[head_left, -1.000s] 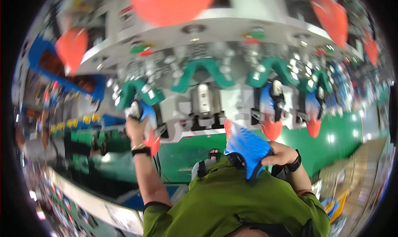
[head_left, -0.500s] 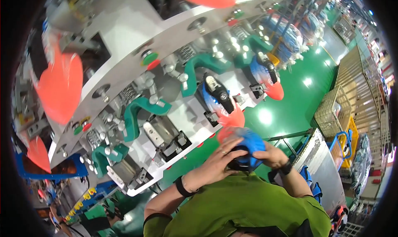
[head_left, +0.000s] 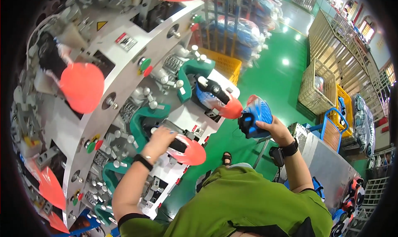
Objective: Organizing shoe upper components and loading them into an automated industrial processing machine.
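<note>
My left hand (head_left: 160,142) reaches over the white machine, fingers bent over the heel end of a coral-toed shoe upper (head_left: 190,150) on a station there. Most of that upper's heel is hidden under the hand. In my right hand (head_left: 273,128) is a blue shoe upper (head_left: 260,110) with a coral edge and a black opening, gripped with the thumb on its side and held off the machine. Another coral and blue shoe upper (head_left: 219,99) sits on the neighbouring station, just left of the held one.
Curved green pads (head_left: 192,73), metal clamps and green and red buttons (head_left: 144,64) line the machine. Coral uppers (head_left: 83,87) sit higher on it. A yellow crate (head_left: 222,63) stands past its end. At my right are a metal-topped table (head_left: 319,162) and a wicker basket (head_left: 317,85).
My left hand has left the blue upper and moved left onto an upper at the machine. My right hand keeps the blue upper, now turned. The view has shifted along the machine.
</note>
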A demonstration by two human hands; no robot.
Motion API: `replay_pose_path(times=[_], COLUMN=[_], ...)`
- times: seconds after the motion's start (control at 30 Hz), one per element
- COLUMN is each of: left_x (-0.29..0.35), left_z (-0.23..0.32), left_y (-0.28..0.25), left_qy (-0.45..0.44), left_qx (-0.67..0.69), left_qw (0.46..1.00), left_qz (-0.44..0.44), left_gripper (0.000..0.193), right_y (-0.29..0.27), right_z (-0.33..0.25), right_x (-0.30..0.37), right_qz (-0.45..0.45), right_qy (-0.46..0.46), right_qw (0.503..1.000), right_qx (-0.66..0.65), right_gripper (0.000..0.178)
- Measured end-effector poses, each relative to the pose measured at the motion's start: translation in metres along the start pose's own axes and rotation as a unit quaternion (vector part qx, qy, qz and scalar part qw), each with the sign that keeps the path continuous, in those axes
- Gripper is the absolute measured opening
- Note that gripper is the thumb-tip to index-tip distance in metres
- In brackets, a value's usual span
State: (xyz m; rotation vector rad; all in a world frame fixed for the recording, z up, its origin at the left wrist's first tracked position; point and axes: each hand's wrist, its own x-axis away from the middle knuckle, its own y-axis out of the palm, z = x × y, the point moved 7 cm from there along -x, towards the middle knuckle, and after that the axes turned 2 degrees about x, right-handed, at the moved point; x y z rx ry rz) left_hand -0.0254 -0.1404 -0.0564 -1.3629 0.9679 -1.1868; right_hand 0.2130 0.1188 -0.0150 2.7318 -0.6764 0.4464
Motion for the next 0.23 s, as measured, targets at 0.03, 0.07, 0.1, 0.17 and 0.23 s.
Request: replay_pose_path(times=[0.03,0.07,0.1,0.17,0.23], left_x=[-0.007,-0.011,-0.009,-0.016,-0.036], left_z=[-0.002,-0.002,-0.015,-0.017,-0.004], left_y=[-0.032,-0.076,-0.1,-0.147,-0.153], left_qy=[-0.044,-0.064,-0.159,-0.259,-0.202], left_qx=[0.059,0.118,0.191,0.29,0.355], left_qw=[0.996,0.989,0.962,0.91,0.877], left_qz=[-0.045,0.066,0.112,0.145,0.255], left_gripper=[0.048,0.048,0.052,0.048,0.052], right_y=[-0.011,-0.022,-0.027,-0.015,0.025], right_z=[0.001,-0.007,-0.016,-0.023,-0.04], right_x=[-0.009,-0.018,-0.025,-0.031,-0.029], right_qz=[0.01,0.066,0.119,0.156,0.038], right_qy=[-0.003,-0.074,-0.141,-0.241,-0.442], right_qw=[1.0,0.994,0.979,0.953,0.877], right_qx=[-0.003,0.041,0.086,0.093,0.182], right_gripper=[0.038,0.037,0.035,0.03,0.043])
